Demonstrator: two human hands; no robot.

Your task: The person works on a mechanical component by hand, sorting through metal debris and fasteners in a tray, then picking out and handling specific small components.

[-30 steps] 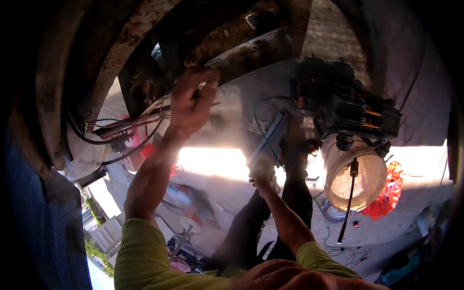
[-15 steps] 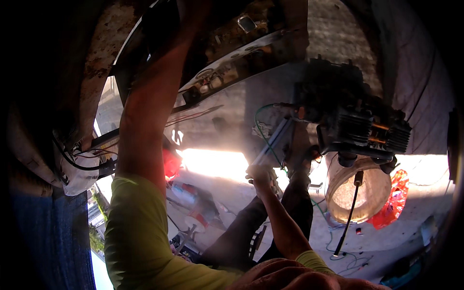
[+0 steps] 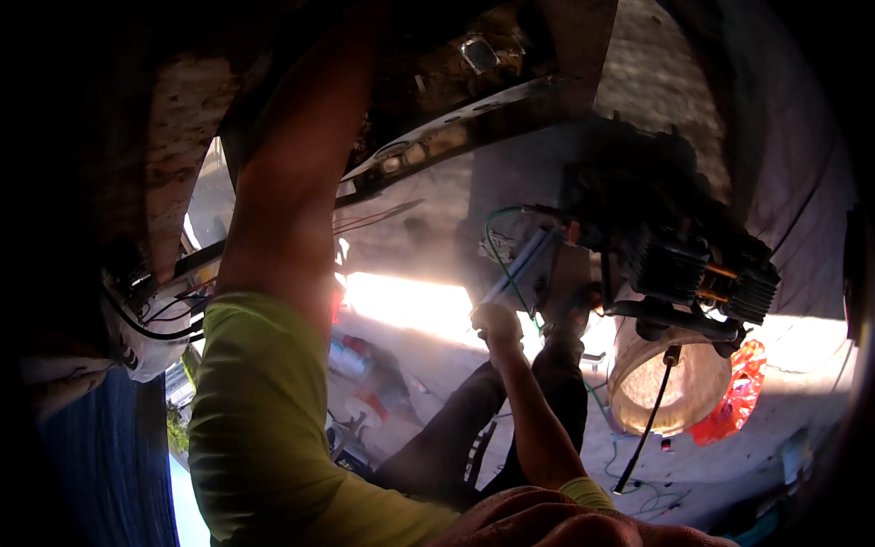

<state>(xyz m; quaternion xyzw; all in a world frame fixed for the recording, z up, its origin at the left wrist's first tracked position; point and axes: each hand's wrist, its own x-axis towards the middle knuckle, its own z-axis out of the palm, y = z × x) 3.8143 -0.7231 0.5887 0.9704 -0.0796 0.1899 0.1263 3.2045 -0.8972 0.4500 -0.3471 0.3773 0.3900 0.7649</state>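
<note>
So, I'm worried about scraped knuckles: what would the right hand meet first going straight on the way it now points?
Likely the long, straight, silver-grey metal bar, whose lower end shows close by the right hand; whether the hand grips it is unclear, as is depth.

A pale grey floor (image 3: pixel 428 251) is spreading out below, with a dark smudge showing on it. 1 glaring band of sunlight (image 3: pixel 410 305) is cutting across, burning white near the middle and reappearing at the right, while shadow is dimming the floor beyond. At upper right, a rough grey surface (image 3: pixel 656 73) is catching soft light. At lower left, greenery (image 3: pixel 177 430) and a pale blue patch (image 3: pixel 188 512) are showing beside a dark blue surface (image 3: pixel 105 456).
</note>
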